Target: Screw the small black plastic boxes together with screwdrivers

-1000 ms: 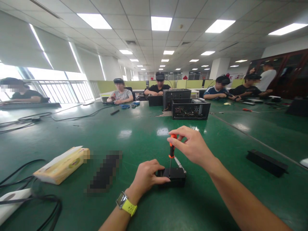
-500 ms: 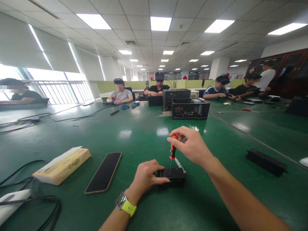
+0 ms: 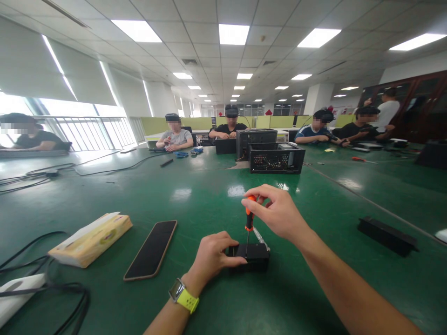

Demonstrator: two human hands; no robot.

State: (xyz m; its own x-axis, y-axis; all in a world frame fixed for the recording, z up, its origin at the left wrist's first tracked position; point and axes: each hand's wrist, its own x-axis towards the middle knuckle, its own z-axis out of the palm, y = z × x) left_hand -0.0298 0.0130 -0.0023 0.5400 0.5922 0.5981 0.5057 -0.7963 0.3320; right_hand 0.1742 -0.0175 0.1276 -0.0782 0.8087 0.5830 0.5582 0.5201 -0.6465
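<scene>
At the far left, a white power strip (image 3: 23, 298) is crossed by black cables (image 3: 78, 302). Next, a yellow tissue pack (image 3: 91, 239) and a dark-screened phone (image 3: 152, 251) are laid out on the green table (image 3: 104, 309). By the left hand (image 3: 213, 250), a small black box (image 3: 258, 255) is gripped at its left end, thumb along the near side and fingers over the far side; it is set on the table, in front of the wearer. On top of it, a screwdriver (image 3: 249, 218) is stood nearly upright, its tip by the left thumb. The orange top of its handle is pinched between thumb and fingertips of the right hand (image 3: 275, 207). At the far right, a long black part (image 3: 387, 236) is left untouched.

The step in hand is judged to be the turning of a screw, though whether one is engaged cannot be told. For the next move, a twist by the right fingertips seems called for, with the shaft held in line and the box braced.
</scene>
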